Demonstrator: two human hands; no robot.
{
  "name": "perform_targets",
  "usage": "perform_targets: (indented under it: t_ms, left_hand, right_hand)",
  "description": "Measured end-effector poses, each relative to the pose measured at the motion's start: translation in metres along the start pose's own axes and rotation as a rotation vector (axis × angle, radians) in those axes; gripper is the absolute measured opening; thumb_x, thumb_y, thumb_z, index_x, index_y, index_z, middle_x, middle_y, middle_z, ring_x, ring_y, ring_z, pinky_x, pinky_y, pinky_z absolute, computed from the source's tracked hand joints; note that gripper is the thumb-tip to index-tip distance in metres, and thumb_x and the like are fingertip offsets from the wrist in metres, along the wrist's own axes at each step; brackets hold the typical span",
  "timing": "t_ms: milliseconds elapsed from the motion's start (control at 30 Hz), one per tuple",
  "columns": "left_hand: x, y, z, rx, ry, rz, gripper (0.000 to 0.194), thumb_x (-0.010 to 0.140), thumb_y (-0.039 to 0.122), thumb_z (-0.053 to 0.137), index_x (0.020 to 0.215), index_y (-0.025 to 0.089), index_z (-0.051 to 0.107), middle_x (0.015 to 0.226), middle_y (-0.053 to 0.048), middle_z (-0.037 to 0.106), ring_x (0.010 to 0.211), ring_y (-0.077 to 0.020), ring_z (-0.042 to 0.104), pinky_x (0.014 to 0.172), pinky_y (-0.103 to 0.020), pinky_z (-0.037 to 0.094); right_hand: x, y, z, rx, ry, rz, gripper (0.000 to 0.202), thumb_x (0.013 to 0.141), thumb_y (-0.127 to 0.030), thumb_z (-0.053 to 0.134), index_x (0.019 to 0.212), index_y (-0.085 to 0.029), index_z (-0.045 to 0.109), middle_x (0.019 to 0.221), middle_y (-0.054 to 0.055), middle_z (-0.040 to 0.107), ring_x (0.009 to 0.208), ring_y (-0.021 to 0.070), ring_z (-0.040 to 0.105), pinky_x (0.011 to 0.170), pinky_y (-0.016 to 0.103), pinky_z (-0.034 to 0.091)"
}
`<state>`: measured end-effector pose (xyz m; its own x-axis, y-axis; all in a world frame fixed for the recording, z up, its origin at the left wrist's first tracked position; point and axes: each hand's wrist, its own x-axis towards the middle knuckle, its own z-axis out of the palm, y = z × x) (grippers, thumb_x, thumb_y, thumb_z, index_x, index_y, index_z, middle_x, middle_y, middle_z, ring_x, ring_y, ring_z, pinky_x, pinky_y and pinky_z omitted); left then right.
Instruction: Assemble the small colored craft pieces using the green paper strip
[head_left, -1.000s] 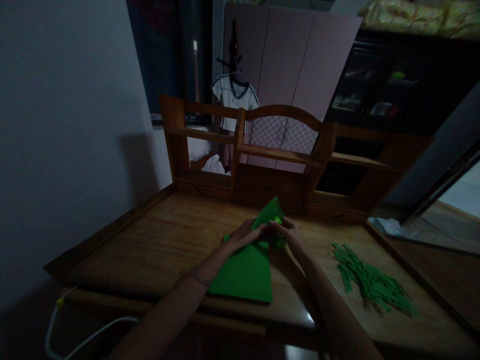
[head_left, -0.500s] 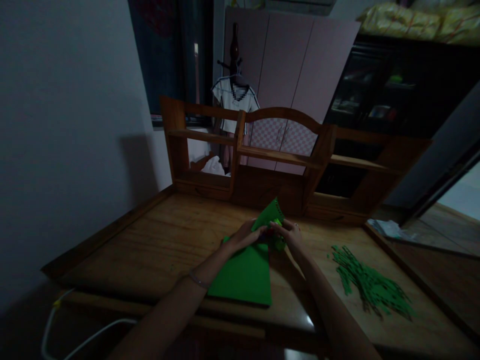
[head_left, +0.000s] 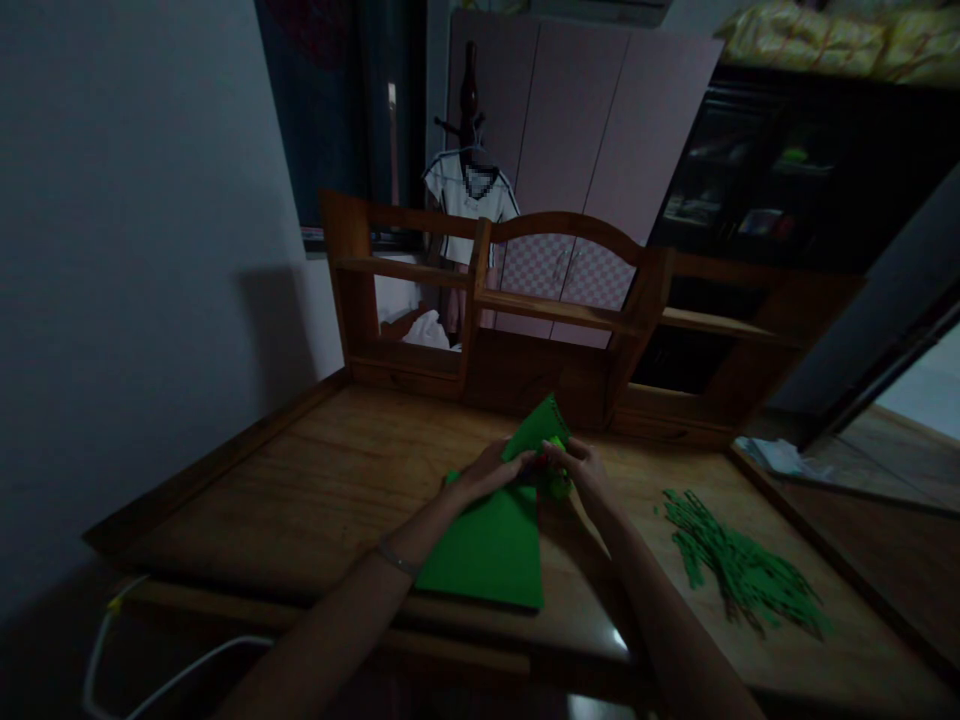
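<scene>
My left hand [head_left: 491, 472] is closed on a green sheet [head_left: 534, 428], which is tilted up and has a row of small notches or holes along its right edge. My right hand [head_left: 585, 468] grips a small bright green tool [head_left: 559, 485] with a bit of red beside it, held against the sheet's lower right edge. Its exact kind is hard to make out in the dim light. Beneath my left wrist a flat green stack of sheets [head_left: 487, 550] lies on the wooden desk [head_left: 300, 480].
A loose heap of green perforated strips [head_left: 742, 565] lies on the desk at right. Along the back stands a wooden shelf unit [head_left: 555, 310]. A white cable [head_left: 195, 665] hangs by the front left edge, and a plastic bag [head_left: 780, 455] lies beyond the right edge.
My right hand has shifted very slightly at the sheet's edge, its fingers a little farther right. The left hand, sheet and stack stay almost where they were.
</scene>
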<state>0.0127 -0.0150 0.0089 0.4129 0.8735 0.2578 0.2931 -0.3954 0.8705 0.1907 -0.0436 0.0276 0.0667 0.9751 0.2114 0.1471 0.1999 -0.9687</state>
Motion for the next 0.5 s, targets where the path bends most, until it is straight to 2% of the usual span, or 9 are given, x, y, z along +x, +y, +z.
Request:
perform_targets:
  t_ms: [167, 400, 500]
  left_hand:
    - [-0.0007, -0.0005, 0.0005, -0.018, -0.016, 0.008, 0.042, 0.082, 0.047, 0.046, 0.105, 0.016, 0.063, 0.101, -0.004, 0.067, 0.090, -0.0204, 0.061, 0.079, -0.030, 0.048]
    - [-0.0014, 0.0020, 0.0019, -0.045, -0.043, 0.014, 0.049, 0.082, 0.053, 0.045, 0.104, 0.014, 0.064, 0.101, -0.007, 0.067, 0.091, -0.0221, 0.061, 0.082, -0.033, 0.048]
    - [0.0007, -0.0008, 0.0051, -0.100, 0.006, -0.010, 0.051, 0.081, 0.053, 0.047, 0.113, 0.014, 0.061, 0.110, -0.007, 0.064, 0.100, -0.0224, 0.059, 0.091, -0.035, 0.044]
  right_hand:
    - [0.0003, -0.0003, -0.0004, 0.005, 0.020, 0.005, 0.037, 0.063, -0.052, 0.070, 0.071, -0.017, 0.063, 0.062, 0.000, 0.059, 0.056, 0.0133, 0.049, 0.050, 0.024, 0.033]
    - [0.0011, -0.0002, -0.0003, 0.052, 0.028, 0.033, 0.038, 0.060, -0.052, 0.071, 0.074, -0.017, 0.065, 0.063, -0.001, 0.060, 0.053, 0.0121, 0.048, 0.050, 0.023, 0.032]
    - [0.0000, -0.0030, -0.0016, 0.048, -0.001, 0.026, 0.038, 0.062, -0.052, 0.071, 0.074, -0.016, 0.065, 0.063, 0.000, 0.060, 0.053, 0.0122, 0.048, 0.050, 0.023, 0.032]
